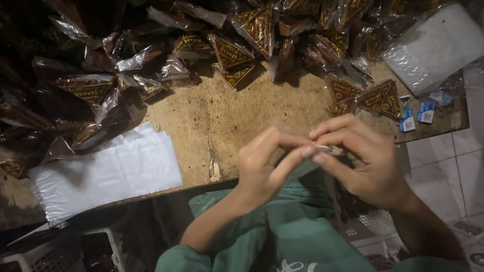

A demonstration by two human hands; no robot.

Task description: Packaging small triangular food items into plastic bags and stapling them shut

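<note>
My left hand [264, 166] and my right hand [365, 161] meet over the near edge of a worn wooden board [242, 108]. Their fingertips pinch one small, thin, clear item [318, 148] between them; it is too small and blurred to name for sure. Beyond the hands lies a heap of triangular packets [229, 53] in brown and gold clear wrapping. A flat stack of empty white plastic bags [108, 174] lies to the left of my left hand.
A large clear bag with white contents [436, 48] rests at the far right. Small blue-and-white packets [417, 118] lie near the board's right edge. White floor tiles [466, 166] show on the right, a white plastic crate [60, 252] below left. Green clothing [282, 236] covers my lap.
</note>
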